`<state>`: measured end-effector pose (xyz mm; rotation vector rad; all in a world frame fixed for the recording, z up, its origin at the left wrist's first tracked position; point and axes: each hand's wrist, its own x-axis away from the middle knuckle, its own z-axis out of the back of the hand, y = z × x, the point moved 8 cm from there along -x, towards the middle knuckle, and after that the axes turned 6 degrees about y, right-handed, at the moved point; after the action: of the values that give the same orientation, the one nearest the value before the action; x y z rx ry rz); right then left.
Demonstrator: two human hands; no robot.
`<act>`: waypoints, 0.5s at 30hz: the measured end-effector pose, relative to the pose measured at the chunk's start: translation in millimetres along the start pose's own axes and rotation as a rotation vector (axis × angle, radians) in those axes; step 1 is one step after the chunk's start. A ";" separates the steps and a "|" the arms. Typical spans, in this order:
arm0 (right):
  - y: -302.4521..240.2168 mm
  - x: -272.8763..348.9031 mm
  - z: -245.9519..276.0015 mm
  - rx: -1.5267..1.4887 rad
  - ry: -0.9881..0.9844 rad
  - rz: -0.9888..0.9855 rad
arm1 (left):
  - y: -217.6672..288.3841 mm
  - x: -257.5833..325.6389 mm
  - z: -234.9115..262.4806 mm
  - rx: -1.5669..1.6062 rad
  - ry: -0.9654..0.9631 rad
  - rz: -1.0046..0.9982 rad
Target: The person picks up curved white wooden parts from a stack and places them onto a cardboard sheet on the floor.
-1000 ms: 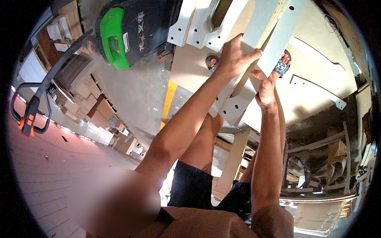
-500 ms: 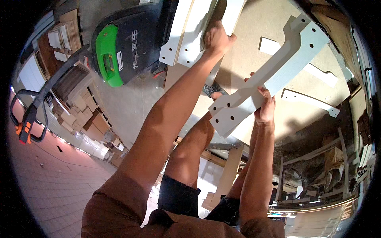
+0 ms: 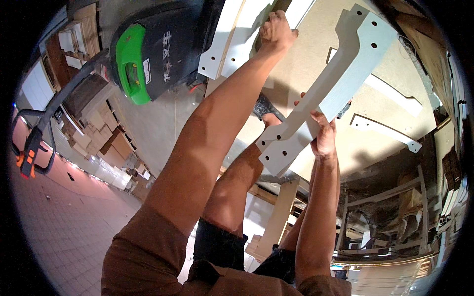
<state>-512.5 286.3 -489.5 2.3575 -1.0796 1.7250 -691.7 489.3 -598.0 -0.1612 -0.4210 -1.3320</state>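
My right hand (image 3: 323,134) grips a long white cut-out panel (image 3: 335,84) with drilled holes, holding it tilted above a large beige board (image 3: 306,54). My left hand (image 3: 276,32) reaches far up and rests on the edge of several stacked white panels (image 3: 232,34) at the top of the view. My legs in dark shorts and a patterned shoe (image 3: 264,106) show between my arms.
A green and black pallet truck (image 3: 148,54) stands at the upper left, its handle (image 3: 29,148) at the far left. Two more white cut-out pieces (image 3: 385,130) lie on the beige board. Wooden frames and stacked boards (image 3: 395,217) fill the lower right; cardboard stacks (image 3: 106,143) sit at left.
My right hand has lifted the long white panel and swung it to the right, away from the stack. My left hand moved up to the stacked panels. The view shifted.
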 end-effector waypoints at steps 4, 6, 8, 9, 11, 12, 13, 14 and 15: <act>4.5 1.4 1.2 -0.025 -0.026 -0.062 | 10.1 34.3 25.5 0.124 0.106 -0.073; 9.3 -2.6 -0.2 -0.051 -0.027 -0.084 | 5.1 67.9 30.4 0.352 0.074 -0.065; 13.7 -0.6 22.8 -0.070 0.058 -0.097 | 26.8 125.5 26.3 0.678 -0.267 0.077; 15.4 1.4 18.2 -0.059 0.153 -0.134 | 17.6 150.0 17.9 0.788 -0.369 0.152; 12.4 1.6 22.4 -0.057 0.160 -0.141 | 38.5 190.3 29.8 0.995 -0.513 0.188; 12.2 -0.2 17.0 -0.058 0.149 -0.147 | 35.7 198.1 34.1 0.962 -0.475 0.169; 8.6 -1.3 10.0 -0.052 0.132 -0.139 | 34.8 204.0 36.7 0.929 -0.439 0.152; 5.3 -1.8 3.7 -0.044 0.118 -0.130 | 32.6 205.9 37.7 0.897 -0.404 0.135; 2.7 -2.3 -2.7 -0.035 0.104 -0.122 | 28.6 205.4 36.4 0.921 -0.381 0.151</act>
<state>-516.6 286.5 -491.3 2.2350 -0.9233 1.7495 -635.8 322.9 -481.9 0.3234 -1.2729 -0.8479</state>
